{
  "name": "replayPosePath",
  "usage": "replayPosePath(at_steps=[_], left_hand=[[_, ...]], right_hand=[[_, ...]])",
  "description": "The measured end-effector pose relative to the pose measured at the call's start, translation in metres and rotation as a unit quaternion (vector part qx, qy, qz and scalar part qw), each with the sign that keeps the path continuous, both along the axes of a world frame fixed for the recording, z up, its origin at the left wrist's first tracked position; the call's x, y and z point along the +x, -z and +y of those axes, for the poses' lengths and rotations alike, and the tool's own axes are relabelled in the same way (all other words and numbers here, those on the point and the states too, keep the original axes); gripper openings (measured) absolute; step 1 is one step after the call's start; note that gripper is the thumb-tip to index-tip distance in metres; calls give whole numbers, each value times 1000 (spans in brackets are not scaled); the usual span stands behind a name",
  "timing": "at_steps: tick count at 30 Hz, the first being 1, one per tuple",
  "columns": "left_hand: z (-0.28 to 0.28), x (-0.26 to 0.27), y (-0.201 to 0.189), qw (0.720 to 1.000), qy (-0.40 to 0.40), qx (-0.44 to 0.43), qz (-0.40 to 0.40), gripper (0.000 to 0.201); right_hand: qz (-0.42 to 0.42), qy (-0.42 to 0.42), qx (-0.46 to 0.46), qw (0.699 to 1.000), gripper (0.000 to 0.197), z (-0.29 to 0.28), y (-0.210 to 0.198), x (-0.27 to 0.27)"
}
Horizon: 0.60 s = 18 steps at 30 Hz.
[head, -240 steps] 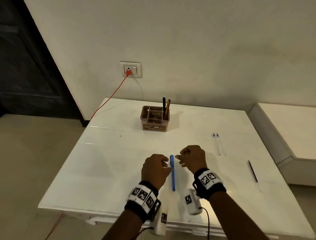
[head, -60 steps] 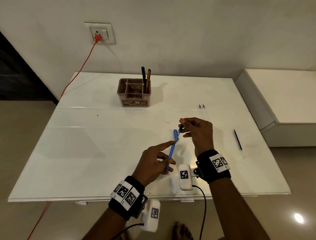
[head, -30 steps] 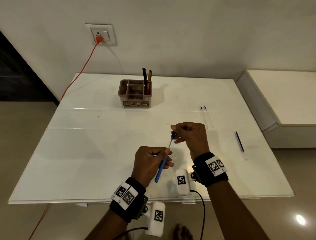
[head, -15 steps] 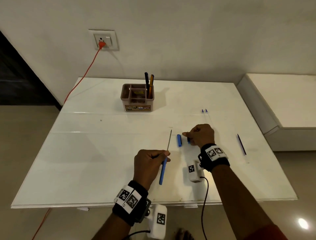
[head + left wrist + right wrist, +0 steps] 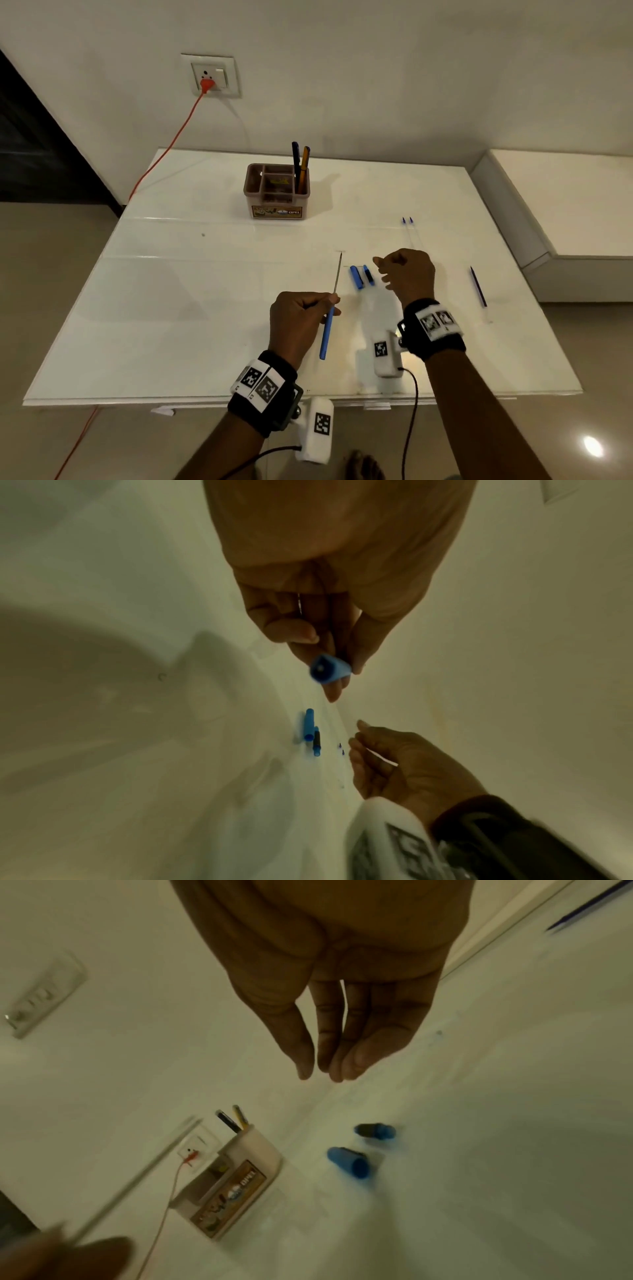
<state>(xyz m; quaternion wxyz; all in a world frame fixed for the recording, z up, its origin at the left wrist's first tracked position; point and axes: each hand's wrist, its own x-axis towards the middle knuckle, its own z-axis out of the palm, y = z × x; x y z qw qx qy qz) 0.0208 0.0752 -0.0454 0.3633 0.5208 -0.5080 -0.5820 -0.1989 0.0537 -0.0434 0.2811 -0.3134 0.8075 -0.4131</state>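
My left hand (image 5: 334,301) pinches a blue pen barrel (image 5: 327,334) above the white table (image 5: 171,308); a thin grey refill (image 5: 337,274) sticks out of it towards the far side. The wrist view looks at the barrel's end (image 5: 329,672) under the fingers. A blue cap (image 5: 356,277) and a short blue-and-black tip piece (image 5: 369,275) lie side by side on the table. My right hand (image 5: 382,270) hovers just right of them, fingers relaxed (image 5: 322,1069) and holding nothing. Both pieces, the cap (image 5: 347,1161) and the tip piece (image 5: 375,1130), show below it.
A brown desk organizer (image 5: 277,205) holding two pens (image 5: 299,164) stands at the back middle. Two clear refills (image 5: 409,233) and a dark blue refill (image 5: 478,286) lie at the right. An orange cable (image 5: 164,144) runs to a wall socket (image 5: 212,77). A white ledge (image 5: 565,205) adjoins the right.
My right hand has let go of the tip piece beside the cap and lifted slightly away to the right. The left hand keeps the barrel and refill nearly still.
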Motion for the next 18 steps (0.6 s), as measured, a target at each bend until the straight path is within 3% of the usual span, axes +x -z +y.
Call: replayPosePath(at_steps=[4, 9, 18], left_hand=[[4, -5, 1, 999, 26, 17, -14, 16], [10, -12, -1, 997, 70, 10, -9, 19], [15, -23, -6, 992, 120, 29, 27, 25]], right_hand=[[-104, -46, -28, 993, 17, 41, -30, 35], [-149, -65, -52, 985, 9, 57, -29, 56], [-148, -45, -62, 986, 3, 50, -21, 44]])
